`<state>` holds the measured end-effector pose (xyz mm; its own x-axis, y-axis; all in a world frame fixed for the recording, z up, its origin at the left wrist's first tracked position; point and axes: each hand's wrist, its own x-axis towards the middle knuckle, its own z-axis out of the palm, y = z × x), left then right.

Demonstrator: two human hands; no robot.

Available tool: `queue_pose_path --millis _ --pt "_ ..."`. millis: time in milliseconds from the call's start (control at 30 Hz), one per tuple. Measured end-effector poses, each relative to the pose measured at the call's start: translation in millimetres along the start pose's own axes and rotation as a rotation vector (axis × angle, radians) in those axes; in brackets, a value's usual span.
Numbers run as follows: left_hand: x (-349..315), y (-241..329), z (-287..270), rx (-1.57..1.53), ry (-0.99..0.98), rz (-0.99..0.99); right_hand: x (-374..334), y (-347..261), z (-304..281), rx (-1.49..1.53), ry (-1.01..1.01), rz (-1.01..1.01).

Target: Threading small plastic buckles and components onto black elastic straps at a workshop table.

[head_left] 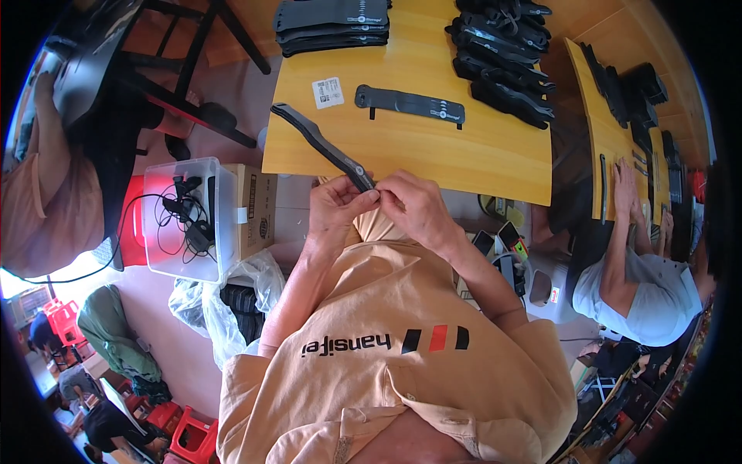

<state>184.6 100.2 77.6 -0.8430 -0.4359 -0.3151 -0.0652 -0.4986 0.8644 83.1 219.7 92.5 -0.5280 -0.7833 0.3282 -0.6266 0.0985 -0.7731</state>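
A dark grey-black strap (pixel 318 141) with a widened far end slants from the desk toward me. My left hand (pixel 338 207) is closed around its near end, thumb on top. My right hand (pixel 421 207) pinches at the tip of that same end; the fingers hide what lies between them. Farther in on the wooden table (pixel 495 158), a second black strap (pixel 410 103) lies flat, with small tabs sticking out below it. A white printed label sheet (pixel 328 93) rests to its left.
A stack of black straps (pixel 332 25) sits at the far left of the table, a heap of them (pixel 506 62) at the far right. Left of me stand a clear plastic bin (pixel 158 232) with cables and a cardboard box (pixel 259 213). Other people work on both sides.
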Motion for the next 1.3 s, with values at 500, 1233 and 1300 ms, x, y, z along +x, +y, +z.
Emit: queue_pose_path --millis 500,1233,1300 --pt "-4.3 18.5 -2.8 0.526 -0.062 -0.088 4.7 -1.1 1.2 0.045 -0.043 -0.013" --pt "-27.2 44.8 -8.4 0.391 0.009 -0.088 22.2 -18.4 -2.4 0.306 -0.208 0.02" --pt "-29.5 48.8 -12.2 0.392 -0.084 -0.104 24.8 -25.0 -11.4 0.204 -0.349 0.018"
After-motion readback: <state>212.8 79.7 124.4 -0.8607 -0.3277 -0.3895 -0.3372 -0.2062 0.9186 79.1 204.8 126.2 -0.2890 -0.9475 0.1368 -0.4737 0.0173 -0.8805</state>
